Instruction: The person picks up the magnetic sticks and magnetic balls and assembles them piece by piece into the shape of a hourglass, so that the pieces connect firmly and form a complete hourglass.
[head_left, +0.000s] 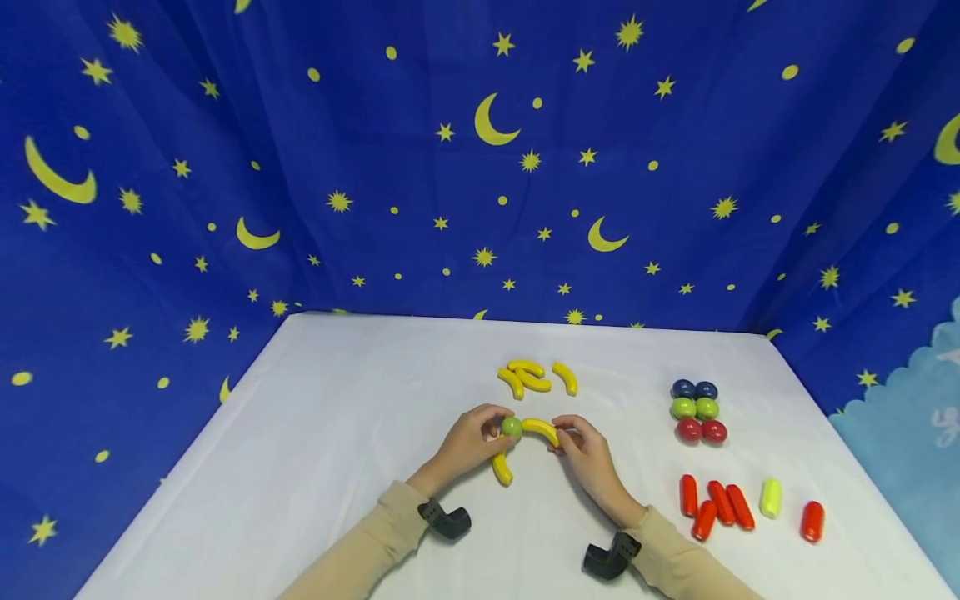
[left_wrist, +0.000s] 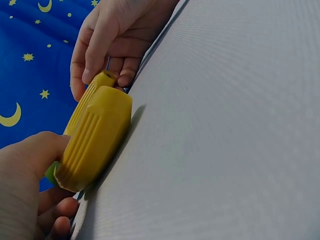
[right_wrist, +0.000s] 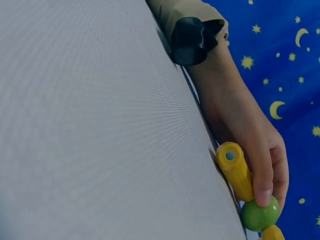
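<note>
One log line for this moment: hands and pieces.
left hand: pinches green ball | right hand: pinches end of curved yellow piece | second yellow piece: beside ball | red rods: right of both hands

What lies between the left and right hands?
In the head view, a glossy green ball held by the left hand and a curved yellow stick held by the right hand.

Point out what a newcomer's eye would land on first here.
Probably the deep-blue cloth with yellow moons and stars, behind the white table. Next, near the table's middle, the left hand pinches a green ball, and the right hand holds a curved yellow piece beside it. Then the paired blue, green and red balls toward the table's right.
</note>
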